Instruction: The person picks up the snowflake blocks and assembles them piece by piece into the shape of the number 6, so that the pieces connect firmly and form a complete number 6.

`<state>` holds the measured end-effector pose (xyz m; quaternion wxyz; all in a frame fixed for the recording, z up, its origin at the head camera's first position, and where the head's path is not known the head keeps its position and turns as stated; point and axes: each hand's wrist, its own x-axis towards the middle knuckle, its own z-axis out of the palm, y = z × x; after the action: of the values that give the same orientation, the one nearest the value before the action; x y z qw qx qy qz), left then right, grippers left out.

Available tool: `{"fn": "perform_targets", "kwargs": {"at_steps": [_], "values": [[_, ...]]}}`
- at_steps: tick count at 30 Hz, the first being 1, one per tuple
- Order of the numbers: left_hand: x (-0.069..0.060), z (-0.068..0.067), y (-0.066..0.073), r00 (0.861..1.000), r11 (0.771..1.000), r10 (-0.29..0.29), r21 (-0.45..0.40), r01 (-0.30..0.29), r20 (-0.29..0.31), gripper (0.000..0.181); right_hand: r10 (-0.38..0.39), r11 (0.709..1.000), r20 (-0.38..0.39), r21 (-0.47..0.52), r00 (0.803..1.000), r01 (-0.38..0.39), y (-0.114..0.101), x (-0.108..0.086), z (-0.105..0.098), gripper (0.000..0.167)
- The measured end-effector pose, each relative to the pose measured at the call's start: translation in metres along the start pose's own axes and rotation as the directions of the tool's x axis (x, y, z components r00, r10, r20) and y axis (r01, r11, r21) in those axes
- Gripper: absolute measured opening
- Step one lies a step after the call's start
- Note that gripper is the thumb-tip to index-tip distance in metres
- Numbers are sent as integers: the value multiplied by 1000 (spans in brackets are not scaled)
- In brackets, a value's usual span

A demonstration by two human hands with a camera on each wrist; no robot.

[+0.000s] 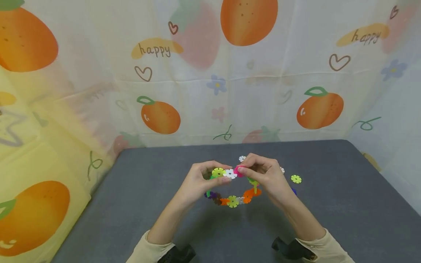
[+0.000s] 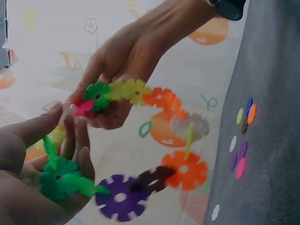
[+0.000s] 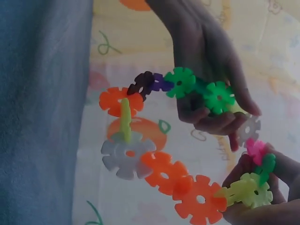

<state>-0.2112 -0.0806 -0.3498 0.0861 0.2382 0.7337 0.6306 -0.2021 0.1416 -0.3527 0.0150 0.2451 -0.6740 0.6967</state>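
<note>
Both hands hold up a looped chain of slotted plastic snowflake discs above the table. My left hand (image 1: 196, 180) pinches the white disc (image 1: 232, 176) between thumb and fingers, beside a yellow-green disc (image 1: 215, 171). With thumb and index finger my right hand (image 1: 269, 177) grips the pink disc (image 1: 237, 173), which meets the white one. Below the hands hang further linked discs: a purple disc (image 2: 109, 200), a brown disc (image 2: 152, 183), an orange disc (image 2: 196, 176) and green discs (image 3: 176, 76). The fingers partly hide the joint between white and pink.
Loose discs lie on the grey table (image 1: 131, 204) past my right hand, among them a yellow-green disc (image 1: 293, 179), a white disc (image 1: 241, 158) and a blue disc (image 1: 294, 191). A fruit-printed cloth (image 1: 197, 95) hangs behind the table and along its sides.
</note>
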Motion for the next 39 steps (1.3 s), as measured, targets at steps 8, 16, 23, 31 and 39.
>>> {"fn": "perform_targets", "kwargs": {"at_steps": [8, 16, 23, 31, 39], "values": [[-6, -4, 8, 1000, 999, 22, 37, -23, 21, 26, 178, 976, 1, -132, 984, -176, -14, -3, 0, 19], [-8, -4, 8, 1000, 997, 27, 67, -27, 8, 24, 187, 974, 5, -131, 982, -185, -17, -5, -2, 20], [-8, -2, 6, 1000, 997, -19, 76, 20, -11, 28, 234, 968, -55, -74, 971, -238, -15, -6, 2, 9], [-7, -2, -1, 999, 999, -42, -10, 42, -12, 27, 223, 970, -1, 96, 975, -221, -3, -7, 8, 14], [-8, -1, -4, 999, 999, -3, 46, 4, -33, 26, 188, 980, -38, 73, 981, -185, 1, -7, 13, 10]]}}
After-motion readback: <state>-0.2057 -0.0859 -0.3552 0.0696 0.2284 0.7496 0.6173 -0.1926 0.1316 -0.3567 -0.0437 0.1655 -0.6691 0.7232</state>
